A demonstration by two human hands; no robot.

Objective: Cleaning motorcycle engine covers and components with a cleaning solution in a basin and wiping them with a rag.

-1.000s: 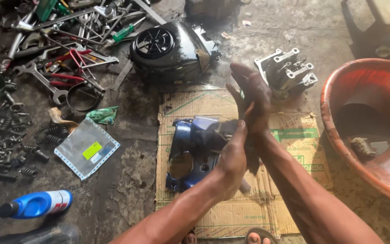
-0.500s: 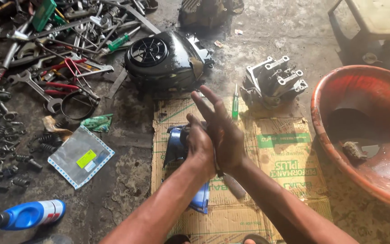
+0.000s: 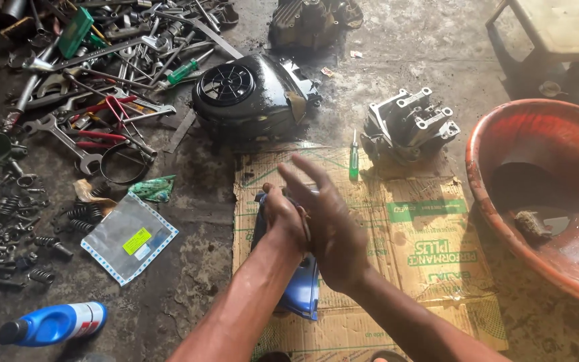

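Fingers (image 3: 303, 175) of right hand (image 3: 330, 228) spread, rubbing closed left hand (image 3: 283, 218) above blue cover (image 3: 301, 288); greasy palms risk slipping.

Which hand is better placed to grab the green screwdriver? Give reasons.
Right, probably: the right hand is open and on the side of the green screwdriver; the left hand is clenched, farther off.

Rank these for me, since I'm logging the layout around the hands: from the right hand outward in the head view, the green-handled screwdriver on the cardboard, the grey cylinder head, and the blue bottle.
1. Green-handled screwdriver, just beyond the right hand, on the cardboard's far edge.
2. Grey cylinder head, farther back and to the right.
3. Blue bottle, far left, near the bottom edge.
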